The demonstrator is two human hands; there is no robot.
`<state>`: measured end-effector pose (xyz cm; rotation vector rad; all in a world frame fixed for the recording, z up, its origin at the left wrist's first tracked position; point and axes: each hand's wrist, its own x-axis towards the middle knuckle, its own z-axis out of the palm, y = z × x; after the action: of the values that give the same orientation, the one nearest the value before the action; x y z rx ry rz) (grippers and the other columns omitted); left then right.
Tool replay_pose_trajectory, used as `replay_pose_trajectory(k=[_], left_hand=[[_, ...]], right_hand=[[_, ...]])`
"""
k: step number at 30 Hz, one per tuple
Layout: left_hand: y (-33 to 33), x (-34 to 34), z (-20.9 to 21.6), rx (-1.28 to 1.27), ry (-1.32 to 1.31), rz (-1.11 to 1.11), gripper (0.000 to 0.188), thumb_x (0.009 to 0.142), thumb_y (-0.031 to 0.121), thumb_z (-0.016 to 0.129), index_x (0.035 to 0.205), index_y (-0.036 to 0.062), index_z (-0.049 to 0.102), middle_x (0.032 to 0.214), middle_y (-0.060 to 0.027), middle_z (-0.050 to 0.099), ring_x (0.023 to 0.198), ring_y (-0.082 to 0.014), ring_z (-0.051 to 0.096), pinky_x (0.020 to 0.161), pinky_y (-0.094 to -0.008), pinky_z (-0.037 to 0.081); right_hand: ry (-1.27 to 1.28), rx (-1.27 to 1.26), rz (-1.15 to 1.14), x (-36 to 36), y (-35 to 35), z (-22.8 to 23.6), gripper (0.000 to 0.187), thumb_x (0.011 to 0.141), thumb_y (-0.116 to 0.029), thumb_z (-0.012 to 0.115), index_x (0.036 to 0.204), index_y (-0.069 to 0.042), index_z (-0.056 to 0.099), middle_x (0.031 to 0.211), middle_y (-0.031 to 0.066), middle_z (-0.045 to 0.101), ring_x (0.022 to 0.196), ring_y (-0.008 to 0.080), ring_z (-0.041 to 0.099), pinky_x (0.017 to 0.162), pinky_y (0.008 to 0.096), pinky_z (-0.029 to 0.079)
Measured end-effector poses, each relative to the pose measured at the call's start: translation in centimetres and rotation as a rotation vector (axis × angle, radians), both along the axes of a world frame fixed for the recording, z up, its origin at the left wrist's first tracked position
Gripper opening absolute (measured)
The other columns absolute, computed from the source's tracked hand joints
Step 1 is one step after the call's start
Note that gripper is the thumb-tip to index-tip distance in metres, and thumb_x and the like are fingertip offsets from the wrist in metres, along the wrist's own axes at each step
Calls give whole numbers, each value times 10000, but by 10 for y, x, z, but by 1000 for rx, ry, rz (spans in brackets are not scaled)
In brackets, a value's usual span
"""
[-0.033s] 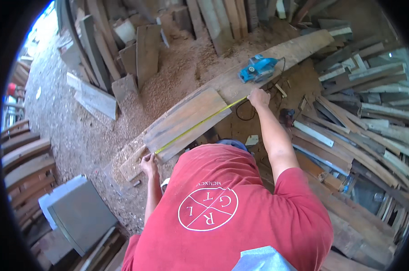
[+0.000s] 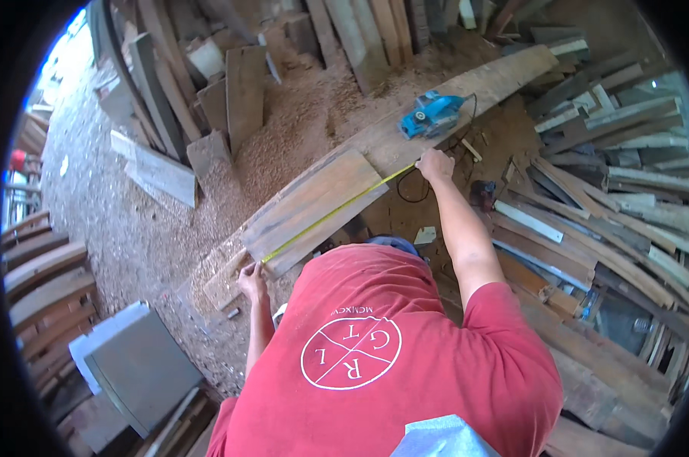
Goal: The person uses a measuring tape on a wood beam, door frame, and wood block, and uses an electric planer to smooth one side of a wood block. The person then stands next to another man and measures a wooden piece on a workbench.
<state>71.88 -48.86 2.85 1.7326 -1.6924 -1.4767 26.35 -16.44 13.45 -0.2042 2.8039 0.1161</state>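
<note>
A yellow tape measure [image 2: 330,219] is stretched along a short wooden board [image 2: 302,204]. My left hand [image 2: 252,281] is closed, its fingers pinching one end of the tape by the board's near left corner. Past the board's far right end, my right hand [image 2: 436,165] grips the other end of the tape; any case is hidden in that hand. The short board lies on a longer plank [image 2: 508,82] that runs from lower left to upper right. A blue electric hand planer [image 2: 433,114] rests on the plank just beyond my right hand.
A black cord [image 2: 413,199] loops beside my right hand. Wood shavings [image 2: 306,110] cover the ground behind the plank. Upright boards [image 2: 245,95] stand at the far side, piled timber [image 2: 626,213] fills the right, and a grey box-shaped object [image 2: 139,365] sits at lower left.
</note>
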Motion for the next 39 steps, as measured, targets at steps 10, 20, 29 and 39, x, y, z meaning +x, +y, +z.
replay_pose_trajectory(k=[10, 20, 29, 39], left_hand=[[-11, -10, -3, 132, 8, -81, 222, 857, 138, 748, 1012, 1, 669, 876, -71, 677, 692, -128, 623, 590, -277, 538], [-14, -27, 4, 131, 31, -10, 254, 836, 257, 771, 954, 75, 638, 825, -59, 659, 802, -120, 620, 704, -325, 529], [-35, 95, 16, 122, 542, 721, 272, 864, 202, 740, 1054, 96, 577, 840, -24, 667, 633, -112, 628, 571, -258, 523], [145, 229, 9, 19, 577, 1481, 182, 871, 124, 690, 1024, 100, 596, 751, -16, 625, 579, -94, 582, 453, -250, 478]], right_hand=[[26, -36, -76, 19, 33, 5, 331, 821, -372, 741, 1042, -125, 735, 1120, 118, 710, 1090, 287, 658, 979, 475, 448], [-18, -117, 395, 24, 55, -26, 358, 865, -380, 600, 884, -33, 688, 1001, 234, 657, 905, 427, 619, 820, 536, 487], [-773, -313, 525, 41, -64, -24, 212, 798, -249, 804, 762, -47, 754, 629, 4, 632, 565, 89, 532, 528, 306, 440], [-1107, -124, 1010, 153, -132, -21, 232, 839, -249, 766, 772, -30, 725, 605, 26, 613, 504, 106, 543, 459, 297, 431]])
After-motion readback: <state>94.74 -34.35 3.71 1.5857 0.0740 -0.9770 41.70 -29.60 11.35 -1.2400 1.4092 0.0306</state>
